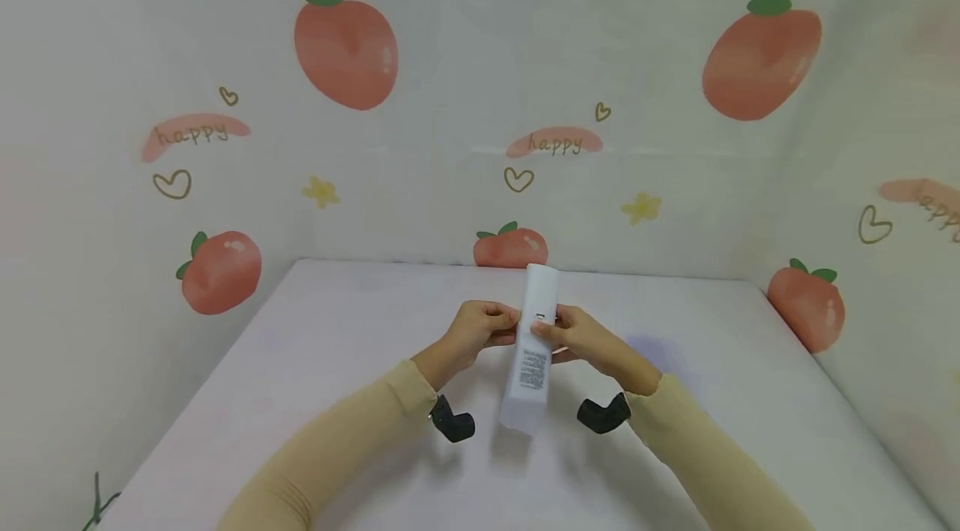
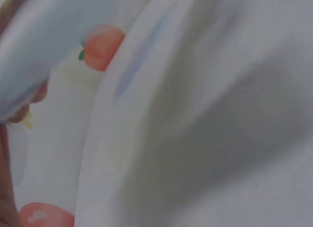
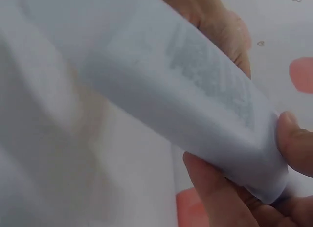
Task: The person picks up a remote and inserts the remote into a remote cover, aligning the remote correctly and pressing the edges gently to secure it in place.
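Observation:
A long, slim white box [image 1: 534, 339] with a block of small grey print is held above the table, its lower end tilted toward me. On its right side my right hand [image 1: 596, 343] grips it, thumb over the printed face and other fingers behind. My left hand [image 1: 480, 327] has its fingers curled at the box's left edge and appears to pinch it there. The right wrist view shows the box [image 3: 195, 95] close up, between the thumb and fingers of my right hand [image 3: 220, 192]. Blurred, the box [image 2: 44, 36] crosses the left wrist view's upper left corner.
A white-covered table [image 1: 360, 323] lies beneath, with shadows of the arms and box on it. Behind stands a white curtain [image 1: 450, 97] printed with red fruit, hearts and "happy". Black wrist-worn pieces [image 1: 452, 421] hang below both wrists.

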A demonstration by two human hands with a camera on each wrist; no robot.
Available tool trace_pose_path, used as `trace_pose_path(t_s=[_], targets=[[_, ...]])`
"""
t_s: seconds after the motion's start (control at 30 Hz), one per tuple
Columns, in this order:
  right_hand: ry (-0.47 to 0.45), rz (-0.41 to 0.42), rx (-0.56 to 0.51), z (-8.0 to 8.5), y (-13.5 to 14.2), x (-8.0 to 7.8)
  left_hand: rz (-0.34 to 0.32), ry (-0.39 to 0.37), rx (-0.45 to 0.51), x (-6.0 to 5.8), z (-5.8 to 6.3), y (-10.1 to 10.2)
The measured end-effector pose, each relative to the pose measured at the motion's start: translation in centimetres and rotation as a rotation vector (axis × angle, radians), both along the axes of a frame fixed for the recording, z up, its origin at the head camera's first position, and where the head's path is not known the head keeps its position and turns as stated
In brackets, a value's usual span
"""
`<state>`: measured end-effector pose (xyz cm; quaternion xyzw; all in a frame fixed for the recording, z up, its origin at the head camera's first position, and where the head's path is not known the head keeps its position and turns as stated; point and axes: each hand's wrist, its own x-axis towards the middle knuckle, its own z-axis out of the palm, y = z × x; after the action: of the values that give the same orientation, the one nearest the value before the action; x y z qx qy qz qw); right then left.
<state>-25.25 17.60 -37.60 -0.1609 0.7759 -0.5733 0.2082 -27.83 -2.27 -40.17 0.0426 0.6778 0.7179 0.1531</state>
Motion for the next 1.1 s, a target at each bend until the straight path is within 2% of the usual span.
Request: trace_pose_path(t_s=[0.13,0.3,0.37,0.53,0.7,0.87,1.1], targets=[[0.013,-0.03,0.023,-0.1,0.4,-0.1,-0.076,-0.026,-0.033,0.1,0.3,0.1],[0.037,-0.056,0.062,-0.2,0.1,-0.4,-0.139,0.029,-0.131,0.2,0.8,0.0],[0.044,-0.036,0.057,-0.2,0.1,-0.5,-0.144,0.052,-0.163,0.1,0.8,-0.1],[0.057,0.018,-0.09,-0.4,0.8,-0.3,-0.112,0.063,-0.161,-0.3,1.2,-0.3],[0.125,-0.037,-0.217,-1.0,0.9,-0.1,-0.088,0.049,-0.127,-0.4,1.6,-0.4],[0.171,-0.091,-0.223,-1.4,0.9,-0.1,-0.109,0.029,-0.109,-0.4,1.4,-0.3],[0.168,-0.091,-0.217,-1.6,0.8,-0.1,-0.181,0.064,-0.15,-0.2,1.1,0.1]])
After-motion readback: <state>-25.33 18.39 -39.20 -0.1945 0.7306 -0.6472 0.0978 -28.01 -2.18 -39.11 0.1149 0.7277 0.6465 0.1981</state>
